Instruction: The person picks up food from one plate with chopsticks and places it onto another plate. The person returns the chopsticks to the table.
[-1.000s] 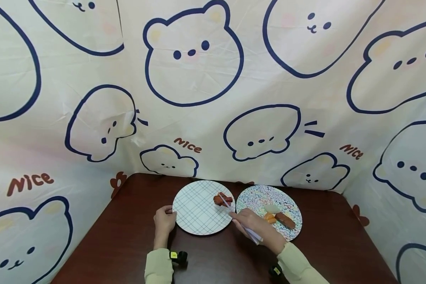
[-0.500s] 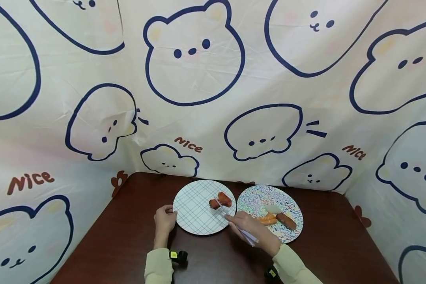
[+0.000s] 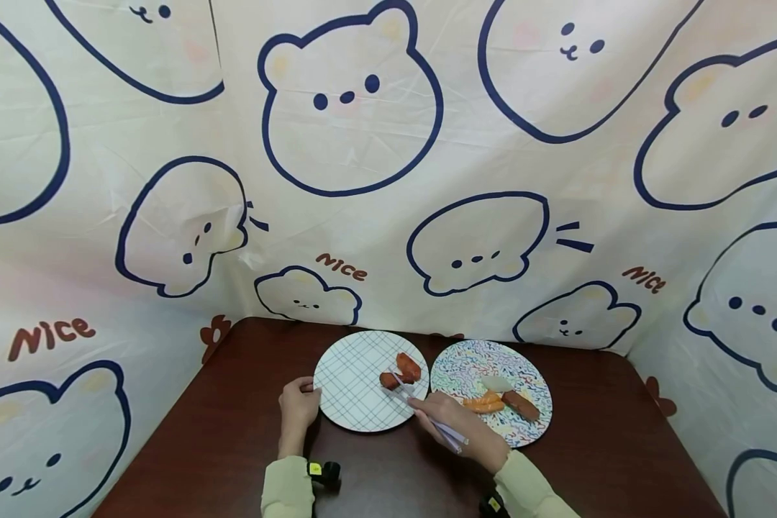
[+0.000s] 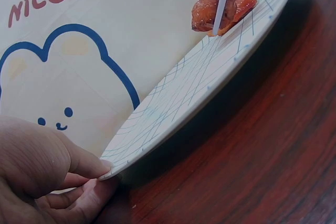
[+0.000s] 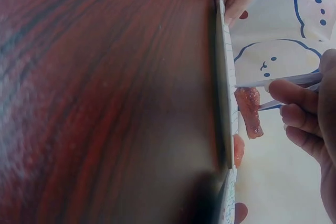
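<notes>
My left hand pinches the left rim of a white plate with blue grid lines; in the left wrist view the thumb of that hand lies on the rim. My right hand holds pale purple chopsticks, their tips at a reddish-brown drumstick-like piece on the grid plate. The right wrist view shows that piece between the chopsticks, beside my right hand. Another reddish piece lies on the plate just behind it.
A speckled multicolour plate stands right of the grid plate, holding orange pieces, a brown piece and a pale piece. The dark brown table is bordered by a cloth with bear drawings.
My right hand has moved slightly left and toward the near edge with the chopsticks. The drumstick-like piece has shifted left, apart from the other reddish piece. My left hand stays at the rim.
</notes>
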Motion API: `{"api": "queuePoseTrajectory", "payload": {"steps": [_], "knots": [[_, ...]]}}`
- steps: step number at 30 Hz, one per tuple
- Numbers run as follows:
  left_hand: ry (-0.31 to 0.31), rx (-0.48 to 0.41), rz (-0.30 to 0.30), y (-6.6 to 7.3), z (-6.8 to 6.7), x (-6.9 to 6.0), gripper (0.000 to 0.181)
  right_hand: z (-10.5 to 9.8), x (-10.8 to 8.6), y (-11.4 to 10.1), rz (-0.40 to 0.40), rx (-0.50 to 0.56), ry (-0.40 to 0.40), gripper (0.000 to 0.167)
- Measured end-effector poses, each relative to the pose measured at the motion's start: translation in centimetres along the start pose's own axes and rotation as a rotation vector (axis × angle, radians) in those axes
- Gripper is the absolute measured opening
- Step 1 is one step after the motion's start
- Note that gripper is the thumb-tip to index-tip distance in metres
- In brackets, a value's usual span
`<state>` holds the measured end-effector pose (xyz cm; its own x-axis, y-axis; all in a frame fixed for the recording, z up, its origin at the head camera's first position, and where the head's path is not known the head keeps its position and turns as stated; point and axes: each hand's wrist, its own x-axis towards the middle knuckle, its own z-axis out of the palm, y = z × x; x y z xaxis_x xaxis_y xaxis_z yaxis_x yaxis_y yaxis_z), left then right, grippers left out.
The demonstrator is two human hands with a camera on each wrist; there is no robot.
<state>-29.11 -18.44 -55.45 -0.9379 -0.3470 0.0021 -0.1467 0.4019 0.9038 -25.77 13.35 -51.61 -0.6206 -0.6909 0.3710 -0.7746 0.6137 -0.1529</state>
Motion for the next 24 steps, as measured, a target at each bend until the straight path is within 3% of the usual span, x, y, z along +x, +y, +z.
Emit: {"api": "queuePoseTrajectory", "payload": {"steps": [13, 24], "knots": [[0.001, 0.002, 0.002, 0.28, 0.10, -0.15, 0.033, 0.10, -0.43, 0.23, -0.016, 0.027, 0.031, 0.030], [0.000, 0.001, 0.013, 0.09, 0.05, 0.10, 0.033, -0.30, -0.64, 0.14, 0.026, 0.072, 0.013, 0.029]]}}
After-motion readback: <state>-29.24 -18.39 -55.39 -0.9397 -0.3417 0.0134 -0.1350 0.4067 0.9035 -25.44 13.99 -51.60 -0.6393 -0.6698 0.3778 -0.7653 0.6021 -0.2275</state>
